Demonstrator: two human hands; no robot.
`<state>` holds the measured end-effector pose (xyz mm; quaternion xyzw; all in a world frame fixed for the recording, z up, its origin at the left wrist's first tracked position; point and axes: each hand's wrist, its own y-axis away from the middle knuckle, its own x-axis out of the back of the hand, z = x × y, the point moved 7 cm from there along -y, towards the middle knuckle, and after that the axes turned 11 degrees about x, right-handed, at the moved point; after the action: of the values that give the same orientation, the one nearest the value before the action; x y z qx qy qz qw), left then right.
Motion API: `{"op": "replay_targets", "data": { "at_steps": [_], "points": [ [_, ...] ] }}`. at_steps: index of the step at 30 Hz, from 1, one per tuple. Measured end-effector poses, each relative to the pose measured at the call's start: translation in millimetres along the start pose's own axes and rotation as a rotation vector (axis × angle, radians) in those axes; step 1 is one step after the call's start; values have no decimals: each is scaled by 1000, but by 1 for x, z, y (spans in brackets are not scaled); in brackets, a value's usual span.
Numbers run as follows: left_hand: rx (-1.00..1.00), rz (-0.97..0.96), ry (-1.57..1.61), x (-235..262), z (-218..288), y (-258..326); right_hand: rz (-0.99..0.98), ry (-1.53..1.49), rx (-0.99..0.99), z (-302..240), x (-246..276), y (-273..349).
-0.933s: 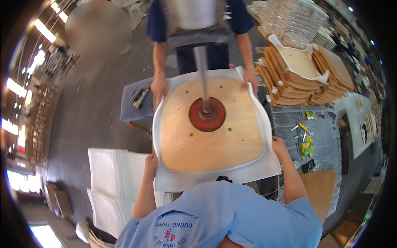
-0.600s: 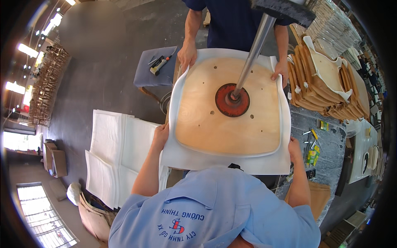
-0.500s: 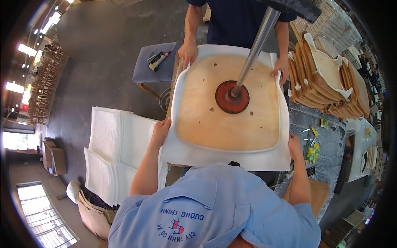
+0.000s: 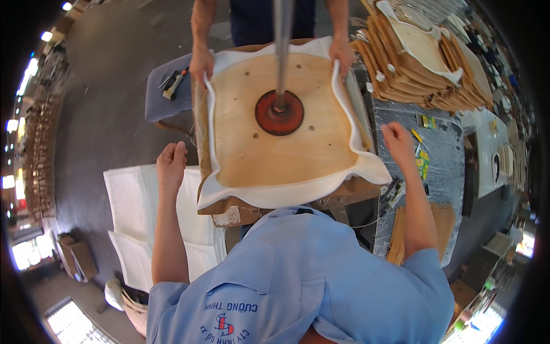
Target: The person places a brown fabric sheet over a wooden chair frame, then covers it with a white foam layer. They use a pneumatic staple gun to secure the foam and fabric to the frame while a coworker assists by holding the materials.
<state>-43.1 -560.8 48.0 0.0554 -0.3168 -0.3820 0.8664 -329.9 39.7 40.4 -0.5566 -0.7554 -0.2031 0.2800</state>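
Observation:
A pale wooden seat panel with drilled holes lies on a white foam sheet, whose edges curl up around it. Brown covering material shows beneath the foam at the near side. A red round press plate on a metal rod sits on the panel's middle. My left hand is raised off the foam's left side, its fingers curled with nothing visible in them. To the right, my right hand hovers apart from the foam, also curled and apparently holding nothing.
Across from me, a co-worker's hands grip the far foam corners. A blue padded stool bears a tool. White sheets are stacked at left. Brown covers pile up at right, beyond a wrapped table with small packets.
Both my hands have let go of the foam and moved outward. The near foam edge now curls and ripples, and the brown material below shows. The view has shifted.

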Motion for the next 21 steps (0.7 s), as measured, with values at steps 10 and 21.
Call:
{"op": "replay_targets", "data": {
  "at_steps": [10, 21],
  "points": [
    [-530, -126, -458, -172, 43, 17, -208, 148, 661, -103, -166, -37],
    [-797, -254, -726, -181, 26, 52, -438, 337, 782, -78, -182, 30]
  ]
}}
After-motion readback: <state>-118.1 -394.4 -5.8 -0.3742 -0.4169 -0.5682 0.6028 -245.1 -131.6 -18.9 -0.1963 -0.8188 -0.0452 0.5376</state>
